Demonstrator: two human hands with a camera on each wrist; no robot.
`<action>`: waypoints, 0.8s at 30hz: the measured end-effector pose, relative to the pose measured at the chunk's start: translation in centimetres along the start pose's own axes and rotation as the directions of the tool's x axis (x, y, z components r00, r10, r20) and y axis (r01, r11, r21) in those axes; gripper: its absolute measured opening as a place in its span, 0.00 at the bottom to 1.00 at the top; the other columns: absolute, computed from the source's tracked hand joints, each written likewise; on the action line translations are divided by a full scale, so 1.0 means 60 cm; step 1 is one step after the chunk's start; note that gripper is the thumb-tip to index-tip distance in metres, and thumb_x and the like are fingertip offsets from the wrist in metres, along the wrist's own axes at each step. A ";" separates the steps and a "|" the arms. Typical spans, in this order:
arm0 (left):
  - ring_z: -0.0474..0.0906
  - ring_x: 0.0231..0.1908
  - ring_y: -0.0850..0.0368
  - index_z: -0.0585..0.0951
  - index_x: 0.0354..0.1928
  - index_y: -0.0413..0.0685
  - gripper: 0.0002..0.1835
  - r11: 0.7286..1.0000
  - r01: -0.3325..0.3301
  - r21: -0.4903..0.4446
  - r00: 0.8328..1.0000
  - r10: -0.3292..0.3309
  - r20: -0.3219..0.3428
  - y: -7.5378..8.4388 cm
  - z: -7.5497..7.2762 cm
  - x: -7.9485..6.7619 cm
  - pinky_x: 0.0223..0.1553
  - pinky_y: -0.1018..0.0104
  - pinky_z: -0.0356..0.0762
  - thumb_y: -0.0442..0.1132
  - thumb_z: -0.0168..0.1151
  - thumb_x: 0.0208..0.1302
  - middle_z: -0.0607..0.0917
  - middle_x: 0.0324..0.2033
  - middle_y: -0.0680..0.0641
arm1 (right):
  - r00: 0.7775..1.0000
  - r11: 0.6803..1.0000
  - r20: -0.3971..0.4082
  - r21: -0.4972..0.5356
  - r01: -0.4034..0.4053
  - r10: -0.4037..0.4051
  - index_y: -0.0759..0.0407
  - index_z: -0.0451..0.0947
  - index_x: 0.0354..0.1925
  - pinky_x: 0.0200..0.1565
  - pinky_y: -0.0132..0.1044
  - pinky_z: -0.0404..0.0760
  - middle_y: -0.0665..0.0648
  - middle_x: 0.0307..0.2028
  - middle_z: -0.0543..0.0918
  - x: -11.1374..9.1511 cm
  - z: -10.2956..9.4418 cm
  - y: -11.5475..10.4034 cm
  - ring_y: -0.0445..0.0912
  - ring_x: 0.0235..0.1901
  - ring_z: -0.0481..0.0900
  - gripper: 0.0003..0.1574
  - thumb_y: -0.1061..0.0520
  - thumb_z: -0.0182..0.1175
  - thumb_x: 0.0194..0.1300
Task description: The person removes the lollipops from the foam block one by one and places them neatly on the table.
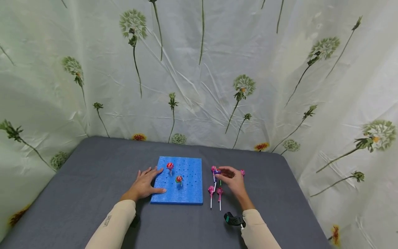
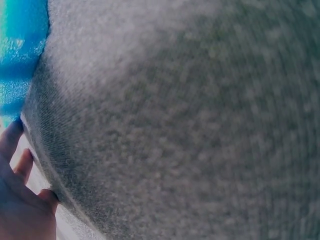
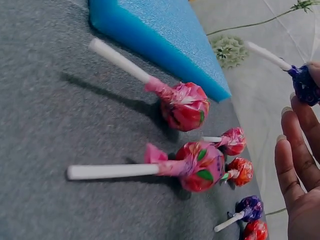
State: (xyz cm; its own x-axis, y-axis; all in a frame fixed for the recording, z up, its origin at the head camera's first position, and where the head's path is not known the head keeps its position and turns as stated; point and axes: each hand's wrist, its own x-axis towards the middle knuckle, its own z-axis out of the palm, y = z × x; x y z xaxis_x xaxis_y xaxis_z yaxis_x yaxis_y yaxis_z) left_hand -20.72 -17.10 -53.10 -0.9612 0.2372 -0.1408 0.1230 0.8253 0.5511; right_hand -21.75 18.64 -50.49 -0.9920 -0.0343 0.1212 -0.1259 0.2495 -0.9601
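Note:
A blue foam board (image 1: 191,193) with rows of small holes lies on the table. Two red-wrapped lollipops stand upright in it, one (image 1: 170,166) farther back and one (image 1: 179,179) nearer the middle. My left hand (image 1: 143,185) rests at the board's left edge, fingers spread, the thumb over its near left part; the left wrist view catches some fingers (image 2: 11,140) by the blue foam. Right of the board, my right hand (image 1: 234,180) pinches a purple-wrapped lollipop (image 3: 305,86) by its head between thumb and fingertips, its white stick pointing away from the palm.
Several lollipops lie right of the board: two pink ones (image 3: 185,107) (image 3: 201,167) near the front, an orange-red one (image 3: 241,171), and a purple one (image 3: 250,207) beside a red one (image 3: 256,230). A dark grey cloth (image 1: 174,228) covers the table; a flower-print curtain (image 1: 192,79) hangs behind.

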 end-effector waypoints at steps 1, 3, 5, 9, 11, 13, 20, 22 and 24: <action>0.47 0.70 0.30 0.63 0.72 0.47 0.53 1.000 0.003 0.001 1.000 -0.003 0.000 0.000 0.000 0.000 0.66 0.31 0.32 0.65 0.70 0.48 0.58 0.71 0.33 | 1.000 1.000 -0.007 0.003 0.003 -0.003 0.66 0.82 0.46 0.41 0.28 0.79 0.62 0.42 0.83 -0.002 -0.001 0.001 0.42 0.37 0.80 0.18 0.63 0.70 0.56; 0.47 0.70 0.30 0.63 0.72 0.47 0.53 1.000 0.009 0.005 1.000 -0.009 0.000 -0.001 -0.001 0.001 0.67 0.32 0.33 0.65 0.70 0.47 0.59 0.71 0.33 | 1.000 1.000 -0.019 0.009 0.020 -0.020 0.69 0.81 0.46 0.40 0.29 0.80 0.64 0.42 0.83 -0.004 -0.004 0.004 0.41 0.36 0.80 0.18 0.64 0.70 0.56; 0.47 0.70 0.30 0.63 0.72 0.48 0.53 1.000 0.015 0.007 1.000 -0.015 0.002 -0.001 -0.002 0.001 0.67 0.32 0.33 0.65 0.70 0.47 0.59 0.71 0.33 | 0.999 0.999 -0.036 0.008 0.034 -0.034 0.70 0.81 0.45 0.40 0.29 0.80 0.64 0.41 0.83 -0.008 -0.006 0.007 0.40 0.36 0.80 0.18 0.64 0.70 0.56; 0.47 0.70 0.31 0.63 0.72 0.48 0.53 1.000 0.009 0.011 1.000 -0.010 0.009 -0.002 0.000 0.002 0.67 0.32 0.33 0.67 0.69 0.47 0.58 0.71 0.34 | 0.996 1.000 -0.089 0.004 0.023 -0.022 0.69 0.83 0.43 0.38 0.29 0.80 0.58 0.37 0.85 -0.018 -0.011 0.014 0.39 0.34 0.80 0.16 0.64 0.71 0.55; 0.47 0.70 0.31 0.63 0.72 0.48 0.53 1.000 0.003 0.009 1.000 -0.003 0.008 0.000 0.001 0.003 0.66 0.31 0.32 0.67 0.69 0.48 0.58 0.71 0.33 | 0.994 1.000 -0.106 0.004 0.010 -0.010 0.68 0.84 0.42 0.37 0.29 0.79 0.55 0.36 0.85 -0.025 -0.017 0.018 0.40 0.34 0.80 0.15 0.64 0.71 0.55; 0.47 0.70 0.30 0.62 0.72 0.48 0.53 1.000 0.000 0.008 1.000 0.000 0.003 0.000 0.002 0.002 0.66 0.31 0.32 0.66 0.69 0.48 0.59 0.71 0.33 | 0.994 1.000 -0.113 0.007 0.000 0.001 0.67 0.84 0.42 0.38 0.29 0.79 0.54 0.36 0.86 -0.030 -0.021 0.023 0.39 0.34 0.81 0.15 0.64 0.71 0.55; 0.47 0.70 0.30 0.63 0.72 0.47 0.53 1.000 -0.005 -0.001 1.000 0.005 -0.005 0.000 0.001 -0.001 0.66 0.31 0.32 0.66 0.69 0.48 0.59 0.70 0.32 | 0.990 0.997 -0.142 0.070 -0.012 0.022 0.74 0.80 0.45 0.39 0.27 0.80 0.66 0.41 0.85 -0.044 -0.033 0.034 0.37 0.35 0.81 0.19 0.67 0.69 0.55; 0.47 0.70 0.30 0.63 0.72 0.47 0.53 1.000 -0.008 0.002 1.000 0.008 -0.006 0.000 0.001 -0.001 0.66 0.31 0.32 0.66 0.69 0.48 0.59 0.70 0.32 | 0.988 0.996 -0.149 0.087 -0.026 0.039 0.75 0.79 0.46 0.39 0.26 0.80 0.69 0.43 0.84 -0.048 -0.037 0.037 0.37 0.35 0.81 0.19 0.68 0.69 0.55; 0.47 0.70 0.30 0.63 0.72 0.47 0.53 1.000 -0.009 0.004 1.000 0.009 -0.008 -0.001 0.001 0.000 0.66 0.30 0.32 0.66 0.69 0.48 0.59 0.70 0.32 | 0.987 0.996 -0.151 0.085 -0.036 0.049 0.76 0.79 0.46 0.39 0.26 0.80 0.69 0.43 0.84 -0.051 -0.040 0.041 0.37 0.34 0.81 0.19 0.68 0.69 0.55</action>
State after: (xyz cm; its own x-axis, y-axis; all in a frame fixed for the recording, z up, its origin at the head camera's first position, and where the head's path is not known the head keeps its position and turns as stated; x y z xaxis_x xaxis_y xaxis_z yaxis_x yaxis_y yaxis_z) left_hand -20.68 -17.09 -53.18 -0.9619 0.2407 -0.1295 0.1326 0.8253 0.5489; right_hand -19.02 21.67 -52.60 -0.9859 0.1249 0.1110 -0.0893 0.1673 -0.9818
